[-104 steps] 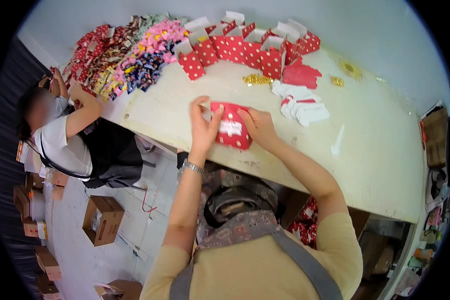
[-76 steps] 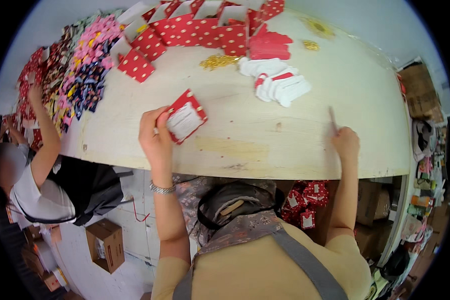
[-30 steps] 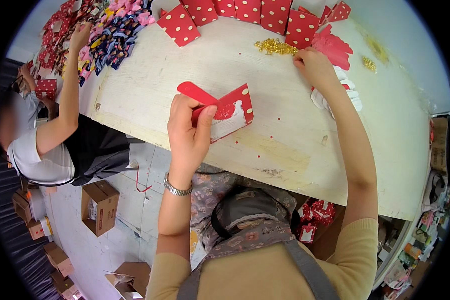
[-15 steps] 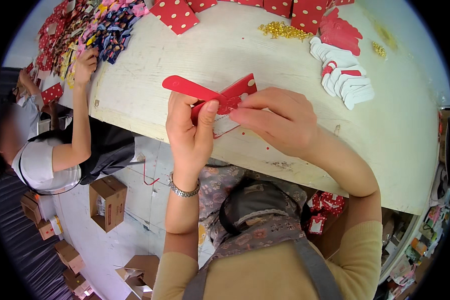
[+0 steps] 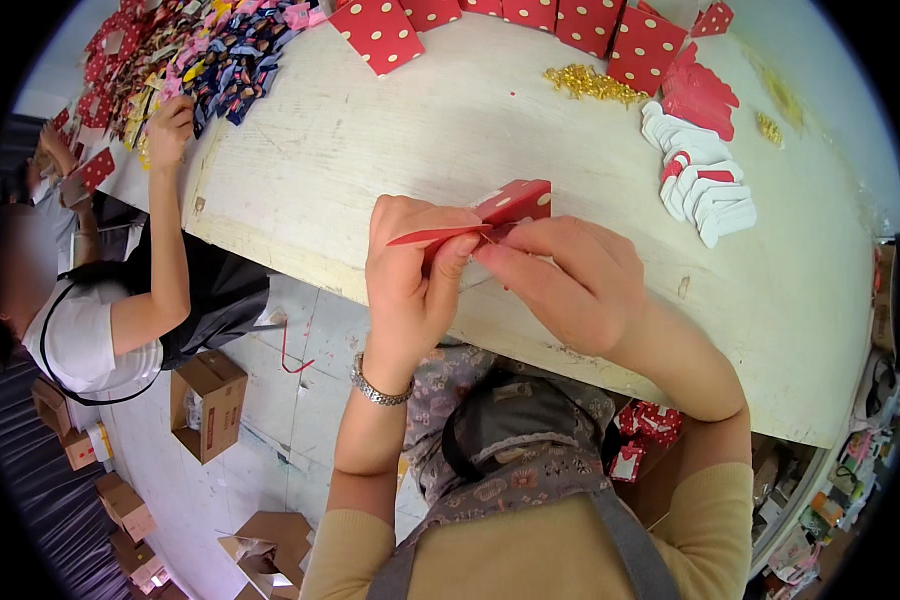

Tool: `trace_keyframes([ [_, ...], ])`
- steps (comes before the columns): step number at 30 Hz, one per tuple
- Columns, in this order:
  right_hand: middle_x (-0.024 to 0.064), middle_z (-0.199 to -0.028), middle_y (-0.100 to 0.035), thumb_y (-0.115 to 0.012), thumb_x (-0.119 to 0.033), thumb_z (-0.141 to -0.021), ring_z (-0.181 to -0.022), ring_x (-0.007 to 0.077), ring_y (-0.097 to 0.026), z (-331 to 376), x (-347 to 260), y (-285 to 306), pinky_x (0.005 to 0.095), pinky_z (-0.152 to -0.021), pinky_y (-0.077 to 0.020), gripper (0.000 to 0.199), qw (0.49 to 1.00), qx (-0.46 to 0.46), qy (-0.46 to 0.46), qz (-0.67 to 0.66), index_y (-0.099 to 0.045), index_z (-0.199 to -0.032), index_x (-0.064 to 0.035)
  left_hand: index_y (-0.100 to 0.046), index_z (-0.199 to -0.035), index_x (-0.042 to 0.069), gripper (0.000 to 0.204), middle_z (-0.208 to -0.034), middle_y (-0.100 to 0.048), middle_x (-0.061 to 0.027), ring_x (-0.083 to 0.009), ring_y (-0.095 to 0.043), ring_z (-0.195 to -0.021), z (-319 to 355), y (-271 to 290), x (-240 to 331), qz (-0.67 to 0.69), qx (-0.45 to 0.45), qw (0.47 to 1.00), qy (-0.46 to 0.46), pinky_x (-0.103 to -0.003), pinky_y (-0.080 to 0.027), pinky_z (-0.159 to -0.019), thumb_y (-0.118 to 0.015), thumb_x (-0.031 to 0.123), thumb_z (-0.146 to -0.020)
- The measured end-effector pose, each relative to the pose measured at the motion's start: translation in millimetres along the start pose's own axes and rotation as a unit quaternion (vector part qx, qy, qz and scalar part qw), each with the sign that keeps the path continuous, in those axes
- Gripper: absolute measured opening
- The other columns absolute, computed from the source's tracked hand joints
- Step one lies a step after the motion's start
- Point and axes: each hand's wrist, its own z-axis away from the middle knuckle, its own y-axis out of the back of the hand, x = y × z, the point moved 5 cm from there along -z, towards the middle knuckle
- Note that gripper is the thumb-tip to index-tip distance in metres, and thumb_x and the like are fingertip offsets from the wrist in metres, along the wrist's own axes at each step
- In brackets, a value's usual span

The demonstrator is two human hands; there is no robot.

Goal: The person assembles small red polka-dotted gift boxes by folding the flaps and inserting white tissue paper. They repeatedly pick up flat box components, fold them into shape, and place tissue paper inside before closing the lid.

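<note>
Seen from above, a person in a tan top works with both bare hands over a pale worktop (image 5: 370,150). The left hand (image 5: 405,275), with a metal watch (image 5: 378,386) at the wrist, has a closed grip on a red dotted packet (image 5: 530,200) and a red tag (image 5: 432,236), pinching them under the thumb. The packet is held above the worktop, near its front edge, between the two hands. The right hand's (image 5: 580,285) fingertips are drawn together at the tag's inner end; whether its grip holds anything cannot be told. Beyond, towards the right, are a pile of gold fasteners (image 5: 592,84), white tags (image 5: 700,180) fanned out and a stack of red tags (image 5: 698,98). Red dotted boxes (image 5: 648,50) line the far side. At the left, a co-worker (image 5: 95,335) reaches to a heap of colourful wrapped pieces (image 5: 232,78).
</note>
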Motion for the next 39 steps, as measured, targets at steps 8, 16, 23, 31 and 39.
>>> trace_keyframes([
  [8,0.0092,-0.081,-0.06,-0.07,-0.003,-0.065,-0.065,0.0216,-0.062,-8.5,-3.2,0.4,0.0289,-0.053,-0.0513,0.024,0.997,-0.027,-0.073,-0.015,-0.064,-0.088,-0.0007,-0.064,-0.091,0.009,0.016,-0.094,-0.063,-0.006,-0.0233,-0.051,-0.081,-0.9,3.1,-6.5,-0.011,-0.035,0.997,-0.061,-0.031,-0.042,-0.071,-0.067,0.005,-0.076],
  [16,0.0085,-0.084,-0.061,-0.069,-0.005,-0.066,-0.069,0.0215,-0.062,-8.3,-3.6,1.3,0.0296,-0.054,-0.0519,0.024,0.981,-0.061,-0.171,-0.061,-0.063,-0.09,-0.002,-0.065,-0.09,0.012,0.016,-0.099,-0.064,-0.0044,-0.0239,-0.05,-0.079,6.1,6.5,-4.9,-0.05,-0.047,0.99,-0.122,-0.033,-0.043,-0.07,-0.069,0.012,-0.075],
  [23,0.0033,-0.078,-0.059,-0.067,-0.01,-0.059,-0.068,0.0182,-0.058,-8.2,-2.0,-2.1,0.029,-0.056,-0.0482,0.023,0.998,-0.014,-0.035,0.048,-0.065,-0.081,-0.0045,-0.064,-0.087,0.007,0.018,-0.085,-0.066,-0.0033,-0.022,-0.053,-0.071,-4.2,5.9,-8.9,0.021,-0.036,0.996,-0.081,-0.032,-0.043,-0.066,-0.072,0.018,-0.075],
  [31,-0.0023,-0.074,-0.055,-0.076,-0.021,-0.051,-0.069,0.0164,-0.045,-9.2,7.8,4.8,0.0306,-0.058,-0.0284,0.033,0.996,-0.02,-0.002,0.085,-0.069,-0.081,-0.0101,-0.064,-0.088,0.009,0.021,-0.081,-0.065,-0.0023,-0.022,-0.056,-0.067,-13.7,9.0,3.5,-0.043,-0.076,0.993,-0.08,-0.031,-0.044,-0.061,-0.075,0.014,-0.07],
  [39,-0.0032,-0.077,-0.056,-0.064,-0.012,-0.057,-0.07,0.0122,-0.05,-9.5,0.8,8.8,0.029,-0.063,-0.0333,0.023,0.989,-0.065,0.004,0.13,-0.067,-0.08,-0.0088,-0.064,-0.089,0.01,0.024,-0.086,-0.067,-0.0042,-0.0233,-0.059,-0.071,-10.8,7.3,3.0,-0.038,-0.064,0.995,-0.069,-0.031,-0.047,-0.062,-0.076,0.017,-0.07],
])
